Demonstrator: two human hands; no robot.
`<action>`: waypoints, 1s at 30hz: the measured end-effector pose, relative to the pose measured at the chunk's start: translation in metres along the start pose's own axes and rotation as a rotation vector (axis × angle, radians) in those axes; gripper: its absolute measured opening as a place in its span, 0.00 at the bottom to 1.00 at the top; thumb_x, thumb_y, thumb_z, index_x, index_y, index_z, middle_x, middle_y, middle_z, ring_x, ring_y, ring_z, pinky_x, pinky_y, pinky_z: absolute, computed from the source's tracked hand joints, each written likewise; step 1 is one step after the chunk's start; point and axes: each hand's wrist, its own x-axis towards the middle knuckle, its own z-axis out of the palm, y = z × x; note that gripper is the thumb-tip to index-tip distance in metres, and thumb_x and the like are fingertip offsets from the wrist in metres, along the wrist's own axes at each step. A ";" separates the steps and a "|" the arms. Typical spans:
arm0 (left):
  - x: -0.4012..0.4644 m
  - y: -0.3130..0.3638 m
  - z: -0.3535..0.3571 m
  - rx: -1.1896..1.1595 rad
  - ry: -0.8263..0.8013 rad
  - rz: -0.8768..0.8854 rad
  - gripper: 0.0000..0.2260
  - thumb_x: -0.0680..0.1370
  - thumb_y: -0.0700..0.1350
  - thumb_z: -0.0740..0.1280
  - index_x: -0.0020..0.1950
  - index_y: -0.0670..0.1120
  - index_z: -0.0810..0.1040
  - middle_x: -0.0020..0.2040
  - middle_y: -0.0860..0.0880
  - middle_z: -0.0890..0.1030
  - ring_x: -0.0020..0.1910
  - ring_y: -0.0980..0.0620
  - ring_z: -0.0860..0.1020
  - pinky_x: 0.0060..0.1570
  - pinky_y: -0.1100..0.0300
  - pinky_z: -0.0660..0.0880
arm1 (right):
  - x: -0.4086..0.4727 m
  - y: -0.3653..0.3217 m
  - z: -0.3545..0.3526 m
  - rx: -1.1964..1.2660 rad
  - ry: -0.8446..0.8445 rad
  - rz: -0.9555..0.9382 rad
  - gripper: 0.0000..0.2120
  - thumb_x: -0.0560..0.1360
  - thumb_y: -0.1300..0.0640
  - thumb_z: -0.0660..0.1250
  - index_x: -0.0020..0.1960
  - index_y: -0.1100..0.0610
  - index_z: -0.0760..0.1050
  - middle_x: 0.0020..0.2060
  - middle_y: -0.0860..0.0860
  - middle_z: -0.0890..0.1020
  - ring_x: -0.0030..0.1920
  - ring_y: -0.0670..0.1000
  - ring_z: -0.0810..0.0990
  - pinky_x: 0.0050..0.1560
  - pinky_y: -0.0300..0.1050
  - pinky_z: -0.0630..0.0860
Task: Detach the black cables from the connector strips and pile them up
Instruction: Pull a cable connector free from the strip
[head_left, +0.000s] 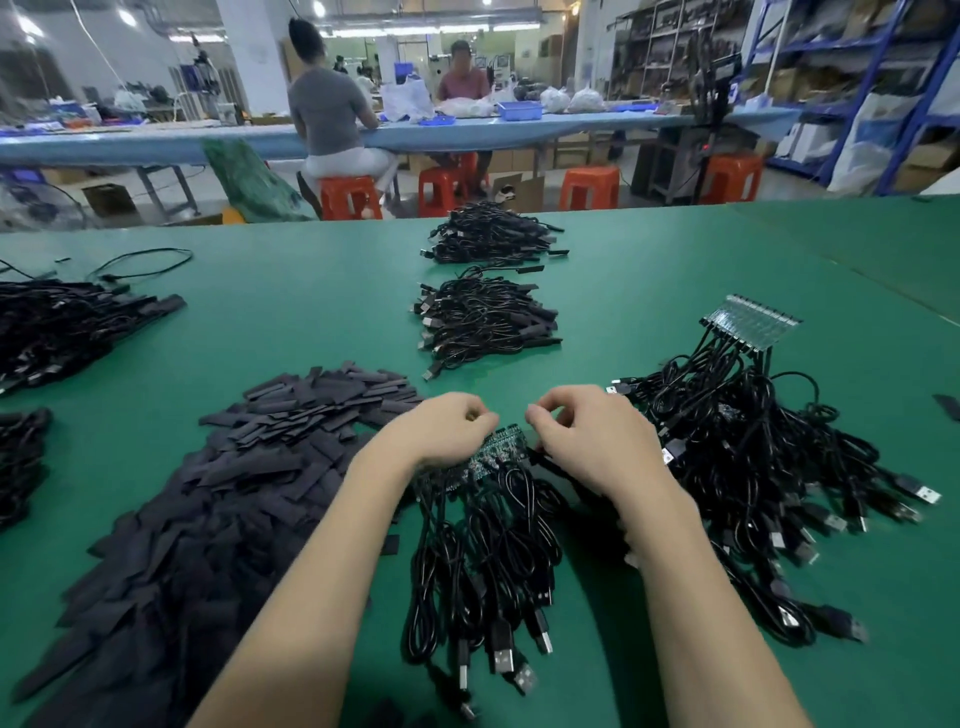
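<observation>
On the surface (675, 270): connector strip (496, 457) at centre; flat sleeves heap (218, 493) at 9 o'clock; cable piles (483, 322) at 12; unprocessed cable bundle (753, 441) at 3.

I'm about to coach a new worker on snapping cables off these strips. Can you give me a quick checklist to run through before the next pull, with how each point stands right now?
1. Left hand grips the connector strip: ok, fingers curled at its edge.
2. Right hand pinches at the strip's far end: ok; which cable it holds, cannot tell.
3. Hanging cables free of the unprocessed heap: ok, a gap of green table shows between them.
4. Finished pile within reach ahead: ok.
5. Next strip ready on the heap: ok.
</observation>
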 end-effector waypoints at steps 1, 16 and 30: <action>-0.005 -0.002 0.002 -0.014 -0.037 -0.001 0.13 0.83 0.55 0.59 0.57 0.51 0.78 0.55 0.50 0.81 0.52 0.51 0.77 0.55 0.57 0.72 | 0.000 0.000 -0.003 0.005 -0.019 0.007 0.11 0.77 0.39 0.62 0.50 0.42 0.81 0.41 0.42 0.84 0.48 0.50 0.81 0.44 0.44 0.71; -0.025 -0.010 -0.005 -0.698 -0.076 0.243 0.09 0.71 0.57 0.75 0.45 0.53 0.86 0.44 0.53 0.86 0.43 0.60 0.81 0.45 0.71 0.73 | -0.009 0.004 -0.017 0.758 -0.331 0.016 0.09 0.71 0.49 0.78 0.47 0.53 0.87 0.42 0.46 0.88 0.42 0.37 0.82 0.43 0.28 0.73; -0.018 -0.010 0.000 -0.378 0.085 0.194 0.05 0.77 0.54 0.73 0.48 0.55 0.83 0.44 0.58 0.84 0.41 0.65 0.79 0.50 0.63 0.75 | -0.005 0.004 -0.040 1.131 -0.305 0.183 0.15 0.58 0.43 0.79 0.43 0.46 0.87 0.41 0.44 0.85 0.30 0.43 0.67 0.31 0.36 0.64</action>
